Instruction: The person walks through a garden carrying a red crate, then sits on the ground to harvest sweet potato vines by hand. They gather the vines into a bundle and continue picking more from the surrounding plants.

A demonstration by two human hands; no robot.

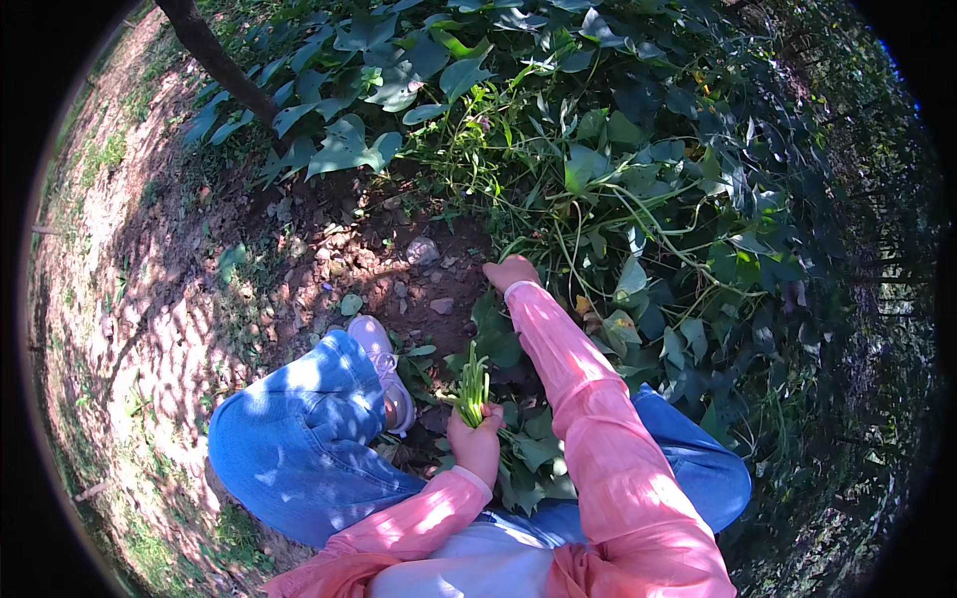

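My left hand [475,445] is closed around a bunch of green leaf stalks [472,389]; their cut or broken ends point up and away from me, and broad leaves [534,452] hang from the bunch below the hand. My right hand [511,272] reaches forward to the edge of a dense bed of leafy vines [643,217]. Its fingers are curled low beside green stems and bare soil. Whether they grip a stem cannot be made out.
A thin tree trunk [224,67] slants in at the upper left. A pale stone [422,251] and smaller stones lie on brown soil ahead. My shoe [383,366] rests at the soil's near side, between my denim-covered knees. Sunlit ground [149,321] spreads at left.
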